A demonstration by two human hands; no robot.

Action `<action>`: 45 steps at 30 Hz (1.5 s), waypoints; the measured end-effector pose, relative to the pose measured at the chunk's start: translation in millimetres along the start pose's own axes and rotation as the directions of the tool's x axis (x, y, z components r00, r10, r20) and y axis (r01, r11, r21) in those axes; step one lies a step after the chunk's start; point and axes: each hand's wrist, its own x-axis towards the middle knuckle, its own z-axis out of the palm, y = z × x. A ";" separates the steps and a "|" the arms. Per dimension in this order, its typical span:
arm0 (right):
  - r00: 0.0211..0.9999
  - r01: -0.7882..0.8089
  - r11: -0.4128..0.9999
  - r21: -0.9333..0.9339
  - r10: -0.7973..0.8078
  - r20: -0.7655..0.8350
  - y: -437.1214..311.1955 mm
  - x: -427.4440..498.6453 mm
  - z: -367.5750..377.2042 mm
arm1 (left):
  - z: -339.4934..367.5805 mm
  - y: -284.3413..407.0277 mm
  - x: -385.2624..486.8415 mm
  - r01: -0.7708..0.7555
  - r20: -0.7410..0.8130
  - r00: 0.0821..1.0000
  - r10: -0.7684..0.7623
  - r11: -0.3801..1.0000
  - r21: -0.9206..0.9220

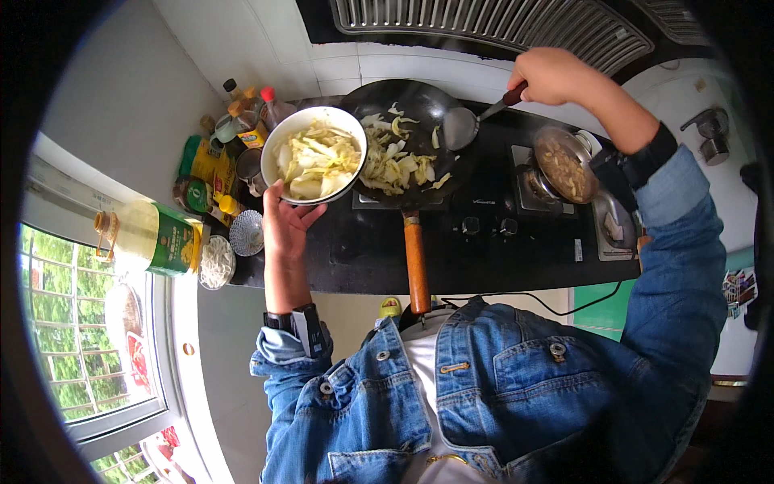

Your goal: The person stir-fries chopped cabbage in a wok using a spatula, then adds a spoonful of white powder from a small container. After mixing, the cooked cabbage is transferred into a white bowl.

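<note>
My left hand holds a white bowl from below, tilted at the left rim of a dark wok. Cut cabbage fills much of the bowl. More cabbage lies in the wok, mostly in its left half. My right hand grips the dark handle of a metal wok spatula, whose blade is over the right side of the wok. The wok's wooden handle points towards my body.
At right, a pan of brownish food stands by the second burner. Sauce bottles, a patterned small bowl, a bowl of white strips and a large oil bottle stand at left. The range hood hangs beyond the wok.
</note>
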 end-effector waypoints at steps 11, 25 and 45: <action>0.930 0.091 0.796 0.599 -0.283 0.235 -53.1 -8.4 66.1 | -37.7 7.3 -50.7 -0.083 -0.176 0.981 0.084 0.996 0.009; 0.984 -0.139 0.164 0.977 0.130 0.118 -125.0 -2.9 202.6 | -28.3 -4.5 -68.5 -0.072 -0.113 0.992 0.057 0.988 -0.136; 0.977 0.008 0.146 0.989 0.209 -0.039 -27.2 -119.2 69.9 | 46.7 -37.3 33.2 0.291 0.058 0.956 -0.288 0.897 -0.332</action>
